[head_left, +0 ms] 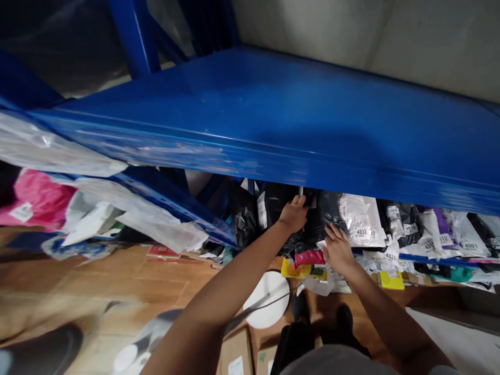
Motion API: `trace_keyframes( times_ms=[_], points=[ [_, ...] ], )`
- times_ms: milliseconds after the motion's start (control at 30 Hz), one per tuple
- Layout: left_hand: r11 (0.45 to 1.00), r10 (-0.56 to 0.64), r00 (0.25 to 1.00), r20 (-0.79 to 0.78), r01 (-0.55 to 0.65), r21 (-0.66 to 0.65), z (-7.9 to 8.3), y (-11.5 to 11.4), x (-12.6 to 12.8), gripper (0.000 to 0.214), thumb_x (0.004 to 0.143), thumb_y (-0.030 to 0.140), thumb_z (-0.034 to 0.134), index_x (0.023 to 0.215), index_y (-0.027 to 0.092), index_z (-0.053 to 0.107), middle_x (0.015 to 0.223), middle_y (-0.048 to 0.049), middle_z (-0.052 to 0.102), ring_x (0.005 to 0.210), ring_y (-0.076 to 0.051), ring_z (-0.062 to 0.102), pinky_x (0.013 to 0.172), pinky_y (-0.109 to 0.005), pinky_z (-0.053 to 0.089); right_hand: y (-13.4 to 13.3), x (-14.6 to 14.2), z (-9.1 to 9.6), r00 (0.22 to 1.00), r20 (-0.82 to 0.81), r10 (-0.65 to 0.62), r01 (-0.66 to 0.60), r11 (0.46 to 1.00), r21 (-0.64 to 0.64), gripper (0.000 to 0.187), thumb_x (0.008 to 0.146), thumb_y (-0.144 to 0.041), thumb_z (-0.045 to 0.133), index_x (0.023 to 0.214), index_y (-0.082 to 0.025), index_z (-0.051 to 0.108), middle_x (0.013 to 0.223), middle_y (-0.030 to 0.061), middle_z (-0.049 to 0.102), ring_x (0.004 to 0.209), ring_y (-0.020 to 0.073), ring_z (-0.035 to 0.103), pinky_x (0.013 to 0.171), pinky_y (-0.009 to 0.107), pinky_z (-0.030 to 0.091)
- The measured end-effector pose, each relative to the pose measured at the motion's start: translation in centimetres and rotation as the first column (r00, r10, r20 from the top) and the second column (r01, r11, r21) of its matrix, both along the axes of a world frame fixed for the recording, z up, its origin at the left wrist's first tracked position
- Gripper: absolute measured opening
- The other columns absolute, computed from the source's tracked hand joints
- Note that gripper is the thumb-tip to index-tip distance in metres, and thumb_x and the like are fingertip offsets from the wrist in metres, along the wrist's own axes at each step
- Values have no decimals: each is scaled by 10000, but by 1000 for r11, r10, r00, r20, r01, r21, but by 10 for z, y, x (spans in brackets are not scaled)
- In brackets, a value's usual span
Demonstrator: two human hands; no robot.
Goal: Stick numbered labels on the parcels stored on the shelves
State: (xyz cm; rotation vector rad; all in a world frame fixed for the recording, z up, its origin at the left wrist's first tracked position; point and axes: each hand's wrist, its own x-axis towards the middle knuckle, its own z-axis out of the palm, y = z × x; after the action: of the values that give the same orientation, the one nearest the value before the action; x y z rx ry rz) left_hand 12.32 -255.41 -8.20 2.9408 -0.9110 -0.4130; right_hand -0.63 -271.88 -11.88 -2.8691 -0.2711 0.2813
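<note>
My left hand (295,213) reaches in under the blue shelf, its fingers curled and close together at the edge of a black plastic parcel bag (275,205). The thumb side is partly hidden. Lying against another black parcel bag (330,208), my right hand (339,251) has its fingers stretched out and slightly apart. To its right stands a white parcel bag (359,216) with a label reading 4033. A red rolled package (308,258) pokes out below, between my hands. A crumpled black bag (244,216) leans at the left end of the row.
The blue shelf (273,104) overhangs the parcels. More labelled bags (429,242) run along to the right. A yellow package (391,280) sits lower down. On the floor are a white round lid-like thing (267,302) and cardboard boxes (236,351). Pink bags (42,195) lie left.
</note>
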Motion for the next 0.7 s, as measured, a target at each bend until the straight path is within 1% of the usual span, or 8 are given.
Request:
trace_keyframes(
  times_ms=[100,167,200,267,367,467,600,700],
  points=[
    [995,97,995,14,-97,22,-1,-1,1,519,856,183,524,1371,118,536,1555,-195,314,1381,-368,319,941,-430,467,0,0,4,1000,-10,4,-4,1000,-10,292,852,-164,531,1080,-109,705,1456,153,507,1430,276,366,1143,434,304],
    [997,77,997,-4,-77,23,-3,-2,1,509,871,128,472,1370,195,549,1596,-136,272,1418,-351,280,1001,-460,423,3,2,10,1000,-31,5,-6,999,-43,273,843,-153,537,1049,-113,711,1442,163,521,1416,284,386,1111,433,338],
    [998,55,998,-17,-55,17,-5,-3,1,486,876,115,458,1332,219,587,1593,-111,290,1426,-339,273,1041,-477,387,6,5,14,999,-42,-3,0,998,-67,263,837,-145,542,1034,-113,713,1417,175,543,1393,296,415,1092,441,352],
    [1000,27,999,-36,-27,4,-8,-5,1,412,884,127,460,1234,205,663,1543,-113,384,1416,-330,292,1084,-495,335,15,14,22,999,-43,-30,25,994,-108,243,839,-137,544,1014,-115,711,1326,202,611,1303,315,509,1064,461,367],
    [997,80,996,-41,-80,9,-13,-9,2,347,894,148,465,1138,128,710,1420,-175,503,1352,-338,375,1020,-458,404,27,34,26,998,25,61,-58,995,-83,247,890,-162,510,1056,-131,691,1290,182,637,1265,287,544,1114,460,323],
    [991,134,991,-26,-133,15,-18,-12,4,368,920,119,407,1127,93,709,1366,-207,526,1296,-330,432,929,-405,477,28,49,12,988,42,150,-147,987,-59,284,902,-163,495,1118,-127,676,1362,165,593,1363,263,460,1154,445,297],
    [978,206,978,-13,-206,0,-21,-11,7,430,924,56,356,1219,122,663,1377,-201,518,1230,-298,494,864,-360,528,16,47,-13,995,34,95,-92,992,-85,317,899,-160,488,1147,-71,665,1412,219,531,1361,278,470,1148,452,331],
    [969,241,970,-22,-242,-57,-19,-9,9,456,913,38,387,1272,176,631,1398,-167,514,1234,-286,502,891,-352,540,11,42,-20,995,56,86,-81,994,-79,313,899,-172,497,1144,-70,663,1416,219,527,1354,274,481,1150,444,341]
  ],
)
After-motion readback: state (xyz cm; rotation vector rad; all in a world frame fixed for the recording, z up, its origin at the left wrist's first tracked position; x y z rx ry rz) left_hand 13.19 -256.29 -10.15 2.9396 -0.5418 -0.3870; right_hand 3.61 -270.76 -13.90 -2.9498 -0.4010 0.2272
